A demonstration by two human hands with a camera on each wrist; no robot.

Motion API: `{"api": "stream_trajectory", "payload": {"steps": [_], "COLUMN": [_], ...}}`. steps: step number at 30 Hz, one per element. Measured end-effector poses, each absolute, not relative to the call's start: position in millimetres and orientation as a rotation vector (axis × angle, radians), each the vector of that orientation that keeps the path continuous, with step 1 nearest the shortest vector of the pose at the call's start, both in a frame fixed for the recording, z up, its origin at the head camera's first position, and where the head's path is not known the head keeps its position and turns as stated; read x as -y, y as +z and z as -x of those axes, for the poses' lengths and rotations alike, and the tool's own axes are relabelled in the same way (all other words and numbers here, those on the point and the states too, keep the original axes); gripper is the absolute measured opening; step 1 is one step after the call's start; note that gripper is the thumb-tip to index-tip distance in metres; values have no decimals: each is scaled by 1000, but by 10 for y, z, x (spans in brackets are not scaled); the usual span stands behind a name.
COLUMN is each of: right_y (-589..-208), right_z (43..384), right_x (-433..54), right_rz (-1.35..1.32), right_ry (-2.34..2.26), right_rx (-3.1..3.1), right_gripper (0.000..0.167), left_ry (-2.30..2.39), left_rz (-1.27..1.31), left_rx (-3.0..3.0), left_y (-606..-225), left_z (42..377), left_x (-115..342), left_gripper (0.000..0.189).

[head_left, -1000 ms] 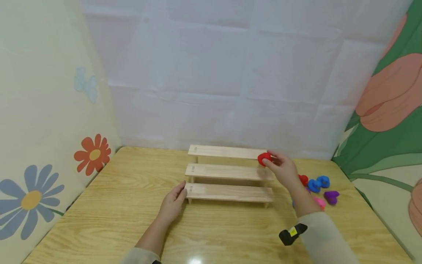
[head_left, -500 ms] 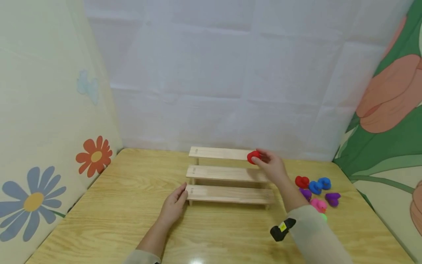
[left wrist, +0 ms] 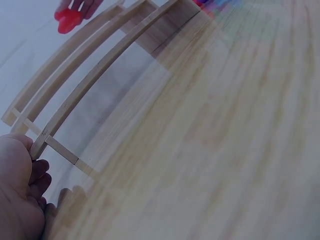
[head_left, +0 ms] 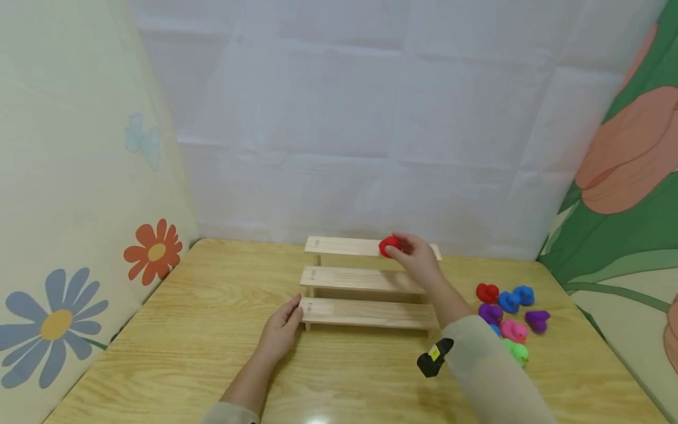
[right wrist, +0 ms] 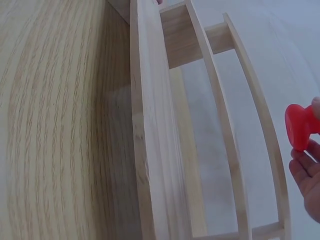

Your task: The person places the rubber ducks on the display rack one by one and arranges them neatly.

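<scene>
A three-step wooden shelf rack [head_left: 365, 311] stands on the table. My left hand [head_left: 279, 330] grips the left end of its lowest step; in the left wrist view the thumb is over the board [left wrist: 75, 97] and the fingers curl under it. My right hand [head_left: 422, 265] pinches a red rubber duck [head_left: 389, 247] between thumb and fingers over the top step, right of its middle. The right wrist view shows the same red duck [right wrist: 298, 125] beyond the topmost board, apart from it there. The upper steps' right ends are partly hidden by the right arm.
Right of the rack lies a loose group of small ducks: a red one [head_left: 487, 292], blue ones [head_left: 509, 302], purple ones [head_left: 537, 321], a pink one [head_left: 514, 331] and a green one [head_left: 516, 352]. A white cloth [head_left: 318, 118] hangs behind the table.
My right hand has carried the red duck leftward along the top step, from its right end toward the middle. More ducks show behind the arm. My left hand stays at the rack.
</scene>
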State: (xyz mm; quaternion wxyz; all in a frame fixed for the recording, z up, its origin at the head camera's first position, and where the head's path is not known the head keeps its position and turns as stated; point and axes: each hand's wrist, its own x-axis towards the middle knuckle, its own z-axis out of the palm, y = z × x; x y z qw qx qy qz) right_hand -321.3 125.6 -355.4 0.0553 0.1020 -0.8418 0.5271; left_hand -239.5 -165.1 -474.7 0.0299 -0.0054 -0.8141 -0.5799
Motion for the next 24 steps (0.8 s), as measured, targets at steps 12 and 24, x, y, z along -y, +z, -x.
{"api": "stream_trajectory", "payload": {"steps": [12,24], "right_y": [-3554,-3559], "right_z": [3324,3382], "right_x": [-912,-668], "right_rz": [-311,-364], "right_ry": [1634,1584], "right_rx": [2584,2655], "right_gripper": [50,50], "left_ry": [-1786,-1777], "left_rz": [18,32], "left_rx": [2495,2495], "left_y": [-4743,-4753], "left_z": [2405,2411], "left_x": [1669,1652], "left_gripper": [47,46]}}
